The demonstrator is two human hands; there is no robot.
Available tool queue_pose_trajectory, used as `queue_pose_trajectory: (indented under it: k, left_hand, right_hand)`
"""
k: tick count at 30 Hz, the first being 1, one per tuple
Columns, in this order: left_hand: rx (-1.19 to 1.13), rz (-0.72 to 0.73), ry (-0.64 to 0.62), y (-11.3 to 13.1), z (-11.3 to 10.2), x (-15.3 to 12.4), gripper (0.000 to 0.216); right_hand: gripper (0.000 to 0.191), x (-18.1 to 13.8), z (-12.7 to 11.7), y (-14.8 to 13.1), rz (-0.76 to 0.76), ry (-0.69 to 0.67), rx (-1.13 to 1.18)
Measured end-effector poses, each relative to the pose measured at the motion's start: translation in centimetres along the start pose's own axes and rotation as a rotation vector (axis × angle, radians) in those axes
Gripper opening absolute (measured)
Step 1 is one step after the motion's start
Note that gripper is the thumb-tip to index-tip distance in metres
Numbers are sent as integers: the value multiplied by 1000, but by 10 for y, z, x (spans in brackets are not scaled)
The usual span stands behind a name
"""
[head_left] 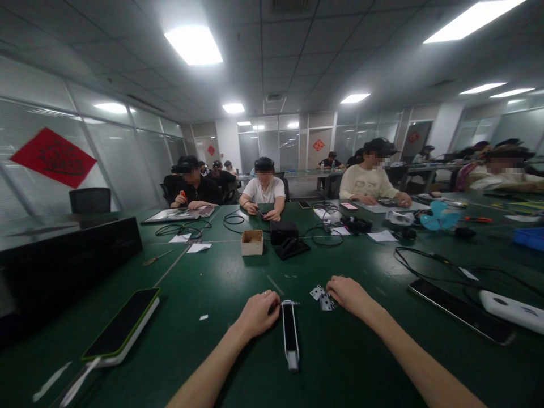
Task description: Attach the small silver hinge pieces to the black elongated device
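Left hand (261,311), fingers curled, just beside slim white-framed black device (290,328); right hand (343,290), fingers bent, at small silvery dark-spotted pieces (324,302); either grip unclear. Under hands: green tabletop (170,340). Beyond: seated white-shirted co-worker (267,190), tall glass partition (119,156).

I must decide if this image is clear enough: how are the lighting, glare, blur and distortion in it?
Head view: ceiling lights burn out to white, with haze nearby; head view: black panel at left loses detail in darkness; head view: glass partition at left leans, suggesting wide-angle distortion; head view: small grey pieces by the right hand look soft, their details unclear.
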State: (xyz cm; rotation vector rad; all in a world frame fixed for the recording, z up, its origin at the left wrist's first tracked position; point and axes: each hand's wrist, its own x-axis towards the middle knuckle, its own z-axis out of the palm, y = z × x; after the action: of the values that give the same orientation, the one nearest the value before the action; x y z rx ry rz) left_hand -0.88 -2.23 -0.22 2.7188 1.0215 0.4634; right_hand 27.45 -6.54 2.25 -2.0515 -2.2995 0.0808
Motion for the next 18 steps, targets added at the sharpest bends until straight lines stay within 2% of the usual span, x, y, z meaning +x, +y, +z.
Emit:
queue_pose_trajectory:
  k: [4,12,18]
  left_hand:
    - [-3,-7,-14,2,-3,-1,11]
    - [-24,-8,-21,2,-4,-1,9]
    - [-9,4,-7,2,-3,-1,8]
  right_hand:
    - [28,-1,-3,-9,19,-1,-48]
    - [21,4,11,-4,50,60,-25]
    - [23,5,10,-3,71,61,4]
